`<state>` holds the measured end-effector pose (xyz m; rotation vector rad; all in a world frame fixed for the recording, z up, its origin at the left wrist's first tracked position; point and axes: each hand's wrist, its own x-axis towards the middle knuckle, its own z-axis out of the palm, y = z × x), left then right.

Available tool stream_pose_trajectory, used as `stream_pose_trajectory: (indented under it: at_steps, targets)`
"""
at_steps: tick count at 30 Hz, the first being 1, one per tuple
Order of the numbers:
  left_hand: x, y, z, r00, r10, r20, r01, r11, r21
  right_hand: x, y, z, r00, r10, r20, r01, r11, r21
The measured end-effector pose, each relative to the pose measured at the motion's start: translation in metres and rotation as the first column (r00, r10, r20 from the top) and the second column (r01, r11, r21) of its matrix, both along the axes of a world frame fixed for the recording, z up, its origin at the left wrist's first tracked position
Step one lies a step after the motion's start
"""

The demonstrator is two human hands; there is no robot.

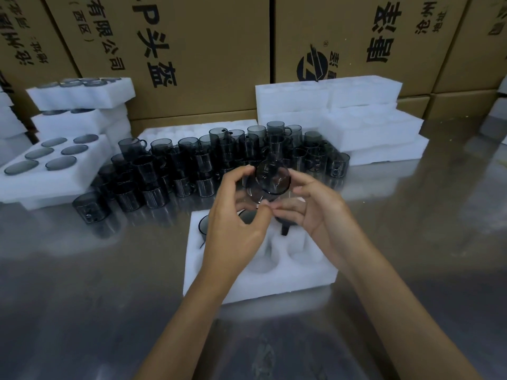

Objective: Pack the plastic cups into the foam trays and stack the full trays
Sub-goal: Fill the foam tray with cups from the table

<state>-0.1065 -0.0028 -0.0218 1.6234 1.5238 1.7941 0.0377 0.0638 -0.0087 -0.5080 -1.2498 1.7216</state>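
Left hand (233,223) and right hand (315,212) together, fingers curled round one dark cup (270,182), held tilted, mouth toward camera. Just below hands: foam tray (274,272) on table (82,297), two cups seated at far end, near pockets bare. Beyond hands: cup pile (192,165). Far left: full trays (55,160) stacked. Far right: blank trays (370,119).

Shiny grey counter (82,311), dim reflections. Behind it: wall of stacked brown cardboard boxes (197,45), black Chinese print.
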Motion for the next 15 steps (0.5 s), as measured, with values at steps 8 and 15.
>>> stream_pose_trajectory:
  at_steps: [8, 15]
  targets:
    - [0.0004, 0.0014, 0.0026, 1.000, 0.027, -0.003, -0.027, 1.000, 0.014, 0.0002, 0.0002, -0.0038, 0.992, -0.069, 0.110, 0.061, 0.995, 0.074]
    - [-0.0009, 0.0001, 0.0023, 0.997, -0.007, -0.078, 0.002, 0.998, -0.055, 0.0089, 0.0050, -0.0003, 0.971, -0.207, 0.119, 0.200, 0.977, 0.069]
